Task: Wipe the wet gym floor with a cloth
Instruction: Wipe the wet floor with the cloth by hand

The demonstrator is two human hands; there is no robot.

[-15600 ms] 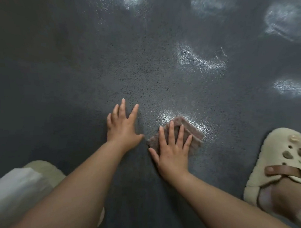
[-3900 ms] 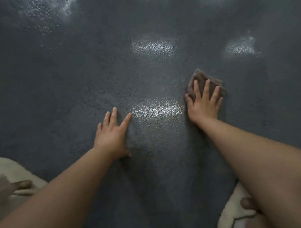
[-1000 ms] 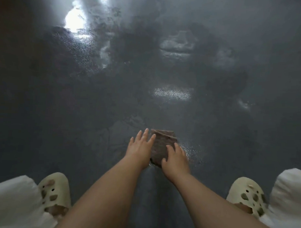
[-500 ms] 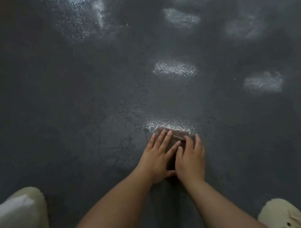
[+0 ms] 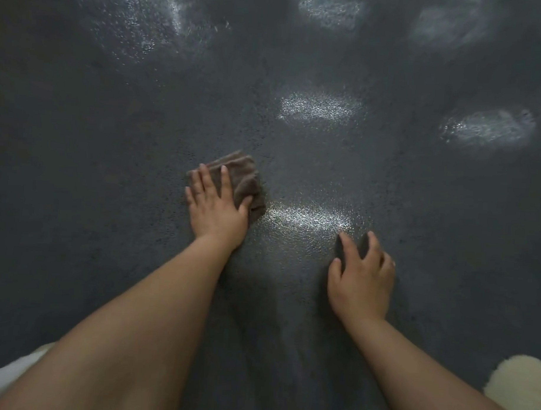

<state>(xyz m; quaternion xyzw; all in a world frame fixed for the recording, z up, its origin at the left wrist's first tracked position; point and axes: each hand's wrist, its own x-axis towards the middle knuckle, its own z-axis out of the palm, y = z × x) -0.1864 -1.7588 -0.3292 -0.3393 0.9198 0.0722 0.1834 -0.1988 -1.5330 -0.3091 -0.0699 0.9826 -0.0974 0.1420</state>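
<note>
Brown cloth (image 5: 245, 181), dark grey speckled floor (image 5: 112, 138) with white glints, cream shoe (image 5: 520, 388)

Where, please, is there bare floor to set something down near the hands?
Bare dark grey floor lies left of the folded brown cloth under the left hand, and between both hands, though there it glistens. The right hand and cream shoe crowd the lower right.

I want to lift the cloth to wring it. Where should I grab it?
Probably the far right edge of the cloth, coming from above: that folded part lies bare beyond the left hand, which presses flat on the near half. The right hand rests on the floor, free.
</note>
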